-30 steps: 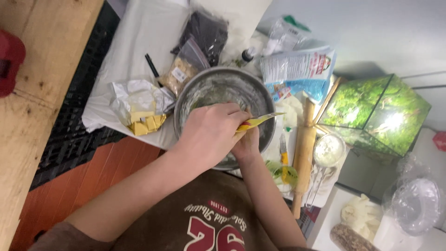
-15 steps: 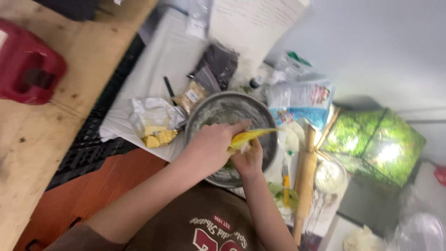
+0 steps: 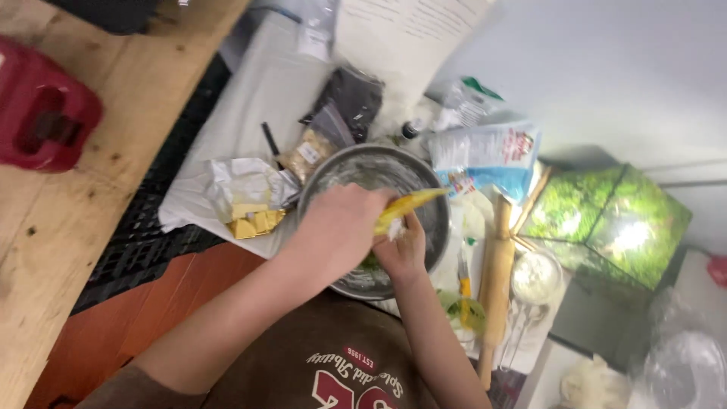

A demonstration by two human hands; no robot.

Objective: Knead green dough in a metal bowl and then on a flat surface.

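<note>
Over the last second we see both hands stay above the metal mixing bowl [image 3: 379, 220] on the bench [image 3: 250, 98]. The left hand [image 3: 337, 231] is closed on a yellow scraper [image 3: 409, 206], which now points further right. The right hand [image 3: 403, 254] is curled beneath it; we cannot tell what it grips. Butter cubes [image 3: 254, 222] lie just left of the bowl.

Since a second ago the view has swung, so the red object [image 3: 45, 106] on the wooden top has come further into the upper left of the frame. The metal bowl [image 3: 375, 216] now sits at the centre. The yellow scraper [image 3: 405, 208], which pointed right past the bowl's rim, now lies inside it, with the left hand [image 3: 337, 231] and right hand [image 3: 401, 250] closed together over the bowl's lower half.
</note>
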